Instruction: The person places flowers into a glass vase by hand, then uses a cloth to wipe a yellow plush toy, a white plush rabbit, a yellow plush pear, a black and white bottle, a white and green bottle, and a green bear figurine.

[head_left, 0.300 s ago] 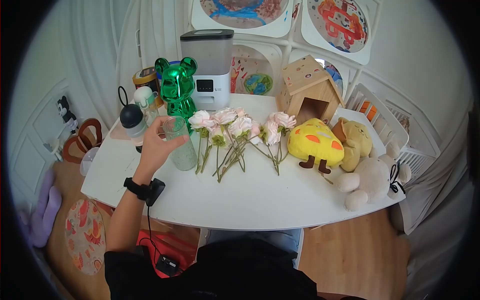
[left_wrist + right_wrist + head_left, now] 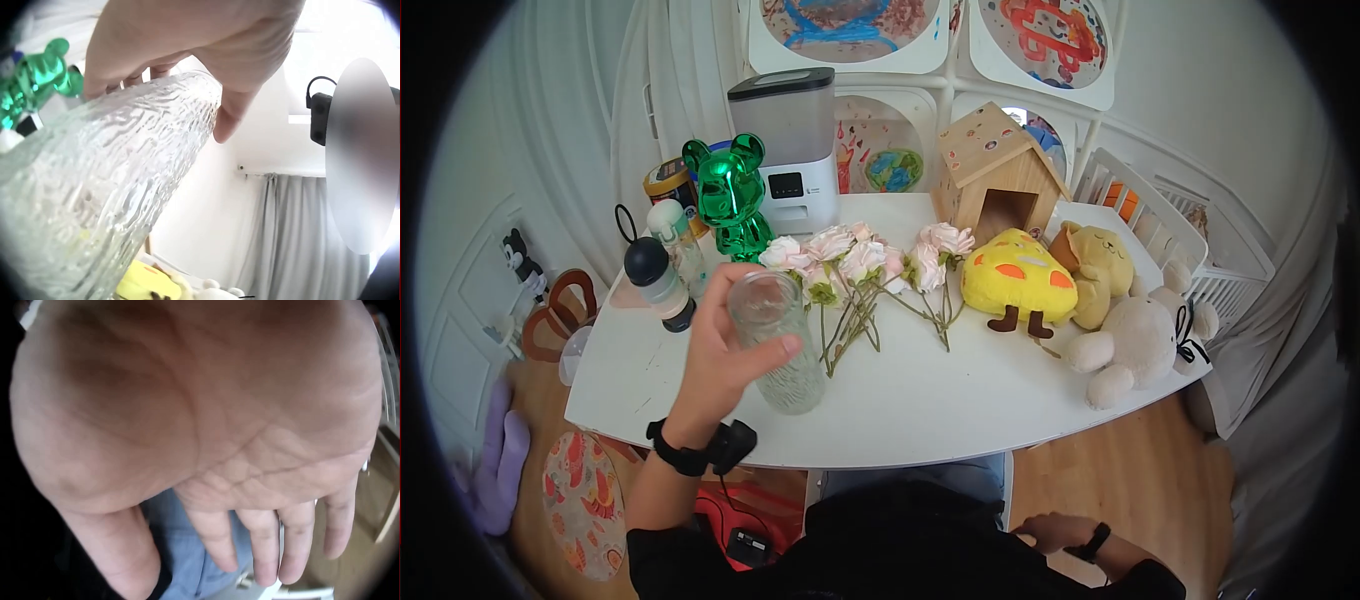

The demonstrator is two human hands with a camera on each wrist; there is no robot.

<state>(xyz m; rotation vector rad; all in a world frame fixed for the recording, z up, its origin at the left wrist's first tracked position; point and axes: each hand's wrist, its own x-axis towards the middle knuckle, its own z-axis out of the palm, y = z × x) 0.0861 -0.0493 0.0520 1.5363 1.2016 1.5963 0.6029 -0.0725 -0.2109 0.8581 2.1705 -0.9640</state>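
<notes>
My left hand [image 2: 725, 345] grips a clear textured glass vase [image 2: 792, 370] near its rim, over the left front part of the white table [image 2: 900, 410]. In the left wrist view the ribbed vase [image 2: 119, 181] slants across the picture, fingers on one side and thumb on the other. Low at the right of the head view, my right hand [image 2: 1055, 532] hangs beside my lap, below the table edge. Its palm [image 2: 237, 437] fills the right wrist view, fingers loosely extended with nothing in them. Pale pink artificial roses [image 2: 865, 258] lie just beyond the vase, stems toward me.
Behind the vase stand a shiny green bear figure [image 2: 732, 195], a pet feeder [image 2: 798, 150] and bottles [image 2: 655, 275]. A wooden house [image 2: 1000, 165], a yellow plush [image 2: 1018, 285] and a white plush toy [image 2: 1135, 345] occupy the right side.
My left hand has brought the vase toward me and slightly right, away from the roses. My right hand has come into the head view at the lower right.
</notes>
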